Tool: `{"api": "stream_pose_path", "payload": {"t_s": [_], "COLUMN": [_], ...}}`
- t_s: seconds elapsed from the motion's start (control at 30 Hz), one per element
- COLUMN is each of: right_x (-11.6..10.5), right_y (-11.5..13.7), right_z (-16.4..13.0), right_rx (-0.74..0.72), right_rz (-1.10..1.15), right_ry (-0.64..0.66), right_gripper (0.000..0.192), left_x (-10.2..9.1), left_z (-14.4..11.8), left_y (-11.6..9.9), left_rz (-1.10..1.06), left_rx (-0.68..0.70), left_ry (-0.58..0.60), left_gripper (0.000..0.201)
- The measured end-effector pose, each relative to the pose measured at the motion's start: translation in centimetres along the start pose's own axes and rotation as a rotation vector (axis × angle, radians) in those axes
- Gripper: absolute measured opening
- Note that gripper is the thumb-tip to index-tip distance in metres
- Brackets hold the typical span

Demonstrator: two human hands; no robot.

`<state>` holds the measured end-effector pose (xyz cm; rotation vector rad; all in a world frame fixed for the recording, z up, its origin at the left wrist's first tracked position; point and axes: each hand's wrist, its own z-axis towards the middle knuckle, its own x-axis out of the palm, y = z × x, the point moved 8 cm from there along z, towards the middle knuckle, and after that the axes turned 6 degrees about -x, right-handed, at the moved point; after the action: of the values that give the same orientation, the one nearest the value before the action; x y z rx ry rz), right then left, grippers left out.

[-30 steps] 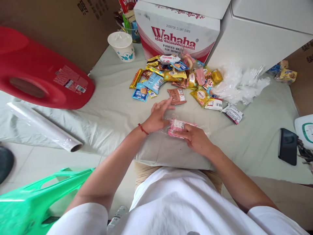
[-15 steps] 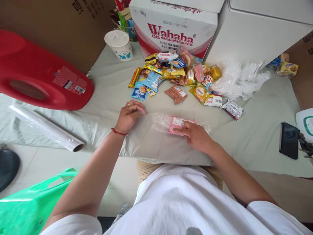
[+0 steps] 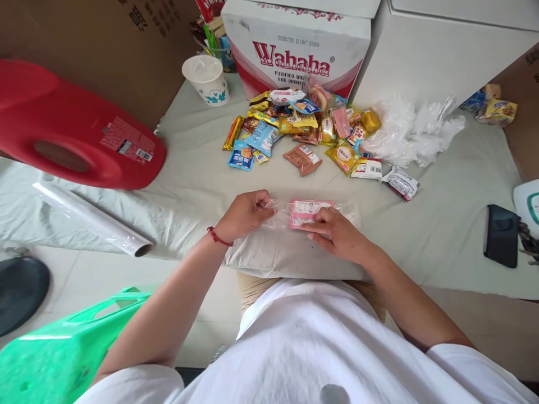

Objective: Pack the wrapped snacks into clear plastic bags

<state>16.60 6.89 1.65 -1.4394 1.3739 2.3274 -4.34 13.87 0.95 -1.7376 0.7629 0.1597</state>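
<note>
Left hand seemingly pinches clear wrap.

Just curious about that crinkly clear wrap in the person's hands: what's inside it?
A pink snack packet with a white label lies inside the clear wrap. The right hand covers its near edge, so anything beneath those fingers is hidden.

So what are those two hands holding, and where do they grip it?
A clear plastic bag with a pink snack packet inside: the left hand pinches its left end, the right hand presses the packet.
</note>
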Motion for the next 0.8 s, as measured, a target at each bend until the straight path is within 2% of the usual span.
{"api": "stream_pose_path", "payload": {"t_s": [0.1,0.17,0.23,0.3,0.4,0.47,0.53,0.6,0.7,0.73,0.8], "right_x": [0.2,0.4,0.5,0.4,-0.2,-0.7,-1.5,-3.1,-6.7,-7.5,-8.1], "right_y": [0.0,0.1,0.3,0.7,1.6,2.1,1.3,-1.4,-6.5,-7.5,-8.7], "right_z": [0.3,0.5,0.7,0.5,-0.4,-1.9,-3.9,-6.2,-10.2,-11.0,-11.0], "right_rx": [-0.020,-0.030,-0.028,-0.019,-0.040,-0.062,0.015,0.231,0.625,0.703,0.775], "right_rz": [-0.015,-0.028,-0.055,-0.090,-0.071,0.041,0.198,0.307,0.232,0.162,0.045], "right_ry": [-0.013,-0.010,-0.012,-0.020,-0.013,0.037,0.068,-0.042,-0.458,-0.571,-0.649], "right_gripper": [0.033,0.033,0.034,0.035,0.028,0.026,0.035,0.045,0.049,0.047,0.044], "left_x": [0.5,1.9,3.9,5.9,7.8,8.5,8.8,8.8,8.7,8.6,8.5], "left_z": [-0.3,-0.2,0.1,0.4,0.2,0.0,0.0,0.0,0.2,0.2,0.3], "left_y": [-0.6,-1.7,-2.8,-3.9,-5.6,-5.9,-5.5,-5.0,-4.7,-4.7,-4.7], "left_rz": [-0.272,-0.388,-0.414,-0.277,0.107,0.277,0.333,0.331,0.291,0.277,0.248], "left_rx": [-0.098,-0.113,-0.124,-0.099,0.012,0.030,-0.005,-0.036,-0.035,-0.034,-0.042], "left_ry": [-0.036,-0.072,-0.085,-0.108,-0.199,-0.245,-0.251,-0.250,-0.251,-0.251,-0.242], "left_gripper": [0.031,0.031,0.024,0.018,0.027,0.029,0.031,0.032,0.026,0.024,0.020]}}
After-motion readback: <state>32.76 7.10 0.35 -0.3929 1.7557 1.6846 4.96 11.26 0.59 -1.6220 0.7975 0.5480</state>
